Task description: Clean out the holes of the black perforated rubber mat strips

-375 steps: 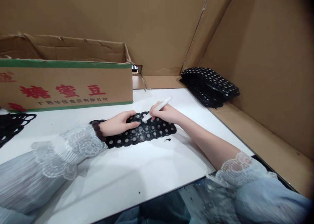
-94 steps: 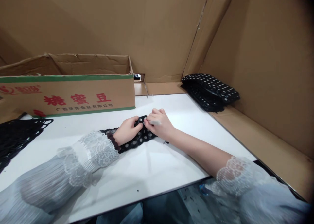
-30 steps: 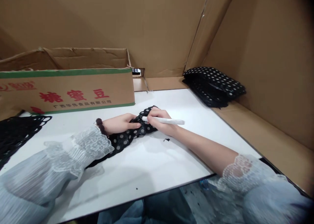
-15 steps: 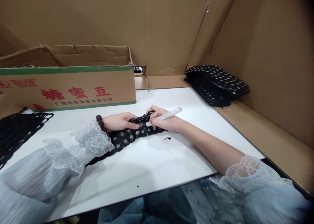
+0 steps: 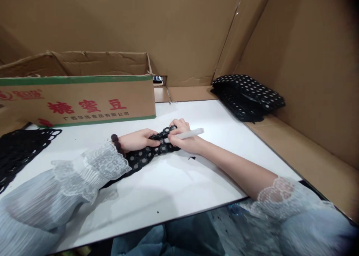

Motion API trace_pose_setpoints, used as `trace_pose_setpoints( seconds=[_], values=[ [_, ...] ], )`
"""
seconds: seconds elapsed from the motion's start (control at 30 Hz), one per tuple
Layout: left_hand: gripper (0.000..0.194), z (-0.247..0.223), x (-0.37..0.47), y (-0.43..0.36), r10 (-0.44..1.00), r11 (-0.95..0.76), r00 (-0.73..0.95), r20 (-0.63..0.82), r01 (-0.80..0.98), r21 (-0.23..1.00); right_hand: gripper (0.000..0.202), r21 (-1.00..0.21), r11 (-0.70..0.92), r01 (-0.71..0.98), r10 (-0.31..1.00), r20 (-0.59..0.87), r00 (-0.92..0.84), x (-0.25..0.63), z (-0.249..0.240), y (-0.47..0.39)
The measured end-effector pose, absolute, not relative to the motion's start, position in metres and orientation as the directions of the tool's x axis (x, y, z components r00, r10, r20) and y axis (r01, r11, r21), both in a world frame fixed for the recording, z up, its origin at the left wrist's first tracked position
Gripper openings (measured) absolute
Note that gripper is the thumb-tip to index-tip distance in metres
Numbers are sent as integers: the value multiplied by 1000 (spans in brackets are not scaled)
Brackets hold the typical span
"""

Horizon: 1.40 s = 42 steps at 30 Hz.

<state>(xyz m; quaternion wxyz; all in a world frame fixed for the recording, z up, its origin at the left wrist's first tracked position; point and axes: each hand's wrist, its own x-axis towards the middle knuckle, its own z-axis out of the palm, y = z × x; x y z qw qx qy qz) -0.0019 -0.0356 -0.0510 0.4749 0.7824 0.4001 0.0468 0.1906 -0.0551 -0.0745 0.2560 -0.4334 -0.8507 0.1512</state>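
Note:
A black strip with pale dots [image 5: 141,158] lies slantwise on the white table, its upper edge folded up between my hands. My left hand [image 5: 138,140] grips the strip near its middle, thumb on top, a dark band at the wrist. Closed around a white pen-like tool [image 5: 190,133] is my right hand [image 5: 184,137], which also touches the strip's right end. The tool's tip points left, down at the dotted material close to my left thumb; what exactly it touches is too small to tell.
A cardboard box [image 5: 112,98] with red lettering stands at the back left. Black netted material [image 5: 21,151] lies at the far left, and a folded dotted black stack [image 5: 249,95] at the back right. Small black scraps [image 5: 192,158] dot the table [image 5: 213,181]. Cardboard walls rise behind.
My right hand and the white tool have shifted slightly left, with the tool lying flatter. The strip's folded upper edge now shows more pale dots between my hands.

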Motion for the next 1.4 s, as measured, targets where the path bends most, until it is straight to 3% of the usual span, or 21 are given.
trace_pose_setpoints(
  seconds=[0.23, 0.37, 0.47, 0.6, 0.7, 0.83, 0.93, 1.03, 1.23, 1.4],
  values=[
    [26, -56, 8, -46, 811, -207, 551, -196, 585, 784, 28, -205, 565, 799, 777, 458, -432, 180, -86, -55],
    [27, -50, 8, -46, 779, -254, 608, -155, 531, 809, 28, -155, 534, 831, 767, 502, -399, 179, -77, -57],
    [30, -48, 7, -45, 721, -308, 677, -150, 506, 805, 28, -204, 524, 827, 794, 470, -387, 182, -67, -59],
    [29, -51, 10, -46, 738, -430, 656, -159, 638, 638, 25, -336, 486, 807, 870, 275, -409, 190, -49, -57],
    [29, -52, 13, -47, 757, -479, 638, -138, 686, 547, 22, -443, 524, 727, 847, 186, -498, 198, -34, -56],
    [35, -45, 12, -45, 679, -470, 698, -227, 651, 597, 27, -703, 503, 503, 852, 308, -422, 204, -32, -63],
    [39, -38, 9, -42, 647, -409, 693, -317, 667, 623, 28, -833, 392, 391, 861, 183, -474, 205, -51, -68],
    [34, -35, 9, -42, 696, -317, 606, -384, 740, 593, 25, -818, 377, 434, 855, 128, -502, 205, -72, -68],
    [30, -38, 11, -42, 697, -269, 561, -447, 782, 562, 27, -662, 553, 506, 794, 235, -560, 202, -78, -63],
    [27, -41, 9, -40, 701, -239, 557, -445, 772, 590, 27, -653, 550, 520, 781, 182, -597, 201, -75, -66]
  ],
)
